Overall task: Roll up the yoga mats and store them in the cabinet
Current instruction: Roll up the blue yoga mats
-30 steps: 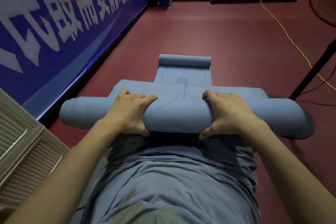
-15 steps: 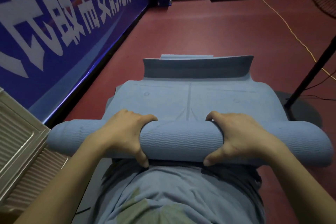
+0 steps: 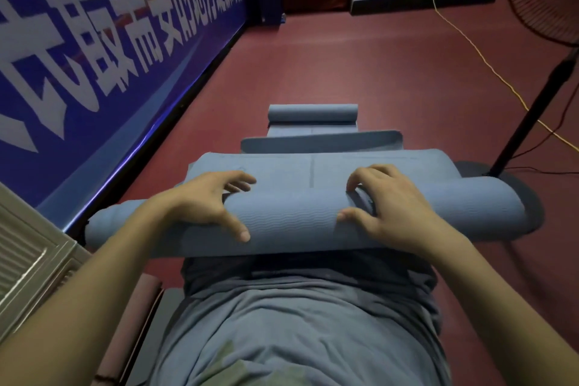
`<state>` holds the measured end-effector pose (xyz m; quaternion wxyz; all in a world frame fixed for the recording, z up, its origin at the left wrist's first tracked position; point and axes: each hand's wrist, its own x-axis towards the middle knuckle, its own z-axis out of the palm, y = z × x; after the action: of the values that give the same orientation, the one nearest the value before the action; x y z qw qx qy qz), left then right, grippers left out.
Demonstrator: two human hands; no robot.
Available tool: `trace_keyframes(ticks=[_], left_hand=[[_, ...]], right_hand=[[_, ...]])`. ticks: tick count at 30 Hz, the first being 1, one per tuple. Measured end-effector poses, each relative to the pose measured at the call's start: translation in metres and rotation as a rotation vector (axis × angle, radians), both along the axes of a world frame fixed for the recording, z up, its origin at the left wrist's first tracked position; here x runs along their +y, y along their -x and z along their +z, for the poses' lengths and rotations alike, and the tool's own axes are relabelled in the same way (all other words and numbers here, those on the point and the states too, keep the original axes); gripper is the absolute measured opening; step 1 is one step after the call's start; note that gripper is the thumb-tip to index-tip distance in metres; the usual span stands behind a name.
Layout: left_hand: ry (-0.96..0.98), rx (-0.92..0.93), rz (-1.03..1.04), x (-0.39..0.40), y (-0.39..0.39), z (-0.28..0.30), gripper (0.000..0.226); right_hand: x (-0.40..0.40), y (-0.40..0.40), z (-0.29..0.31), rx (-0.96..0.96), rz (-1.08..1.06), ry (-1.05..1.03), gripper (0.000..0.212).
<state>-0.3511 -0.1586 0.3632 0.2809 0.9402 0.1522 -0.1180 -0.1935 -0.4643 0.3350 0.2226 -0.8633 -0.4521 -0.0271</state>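
Both hands lie on top of the rolled part of a blue yoga mat, which lies crosswise on the red floor in front of the person's body. At the far left stands a blue banner with white characters, and below it, in the lower left corner, a pale ribbed panel. The left hand rests on the roll with fingers spread and bent, the thumb pressing the near side; it does not close around the roll. The right hand rests in the same way, fingertips on the far side, thumb on the near side. Beyond the roll the flat part of the mat continues away, and behind it lies a second mat, its far end rolled. At the right stands a fan pole, with a yellow cable on the floor.
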Motion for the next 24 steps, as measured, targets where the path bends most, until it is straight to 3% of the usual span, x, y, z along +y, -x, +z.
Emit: trace_keyframes(ticks=[3, 7, 9, 11, 16, 19, 24], left_hand=[[0.003, -0.175, 0.048, 0.003, 0.009, -0.003, 0.095], [-0.227, -0.384, 0.012, -0.003, 0.012, -0.009, 0.053], [-0.347, -0.373, 0.005, -0.011, 0.010, -0.006, 0.048], [-0.418, -0.322, 0.019, -0.021, 0.012, -0.003, 0.059], [-0.578, -0.106, -0.067, -0.045, 0.014, -0.004, 0.122], [-0.690, -0.112, -0.047, -0.050, 0.007, -0.016, 0.134], [-0.792, -0.218, -0.054, -0.046, 0.010, -0.047, 0.142]], right_hand=[[0.009, 0.001, 0.003, -0.014, -0.044, 0.071, 0.045], [0.019, 0.008, 0.013, -0.059, -0.073, 0.179, 0.034], [0.020, 0.009, 0.013, -0.084, -0.080, 0.197, 0.038], [0.017, 0.006, 0.012, -0.095, -0.070, 0.224, 0.048], [0.019, 0.007, 0.006, -0.173, -0.028, 0.407, 0.091], [0.026, 0.004, 0.001, -0.226, -0.052, 0.457, 0.105], [0.029, 0.000, 0.001, -0.250, -0.055, 0.454, 0.103]])
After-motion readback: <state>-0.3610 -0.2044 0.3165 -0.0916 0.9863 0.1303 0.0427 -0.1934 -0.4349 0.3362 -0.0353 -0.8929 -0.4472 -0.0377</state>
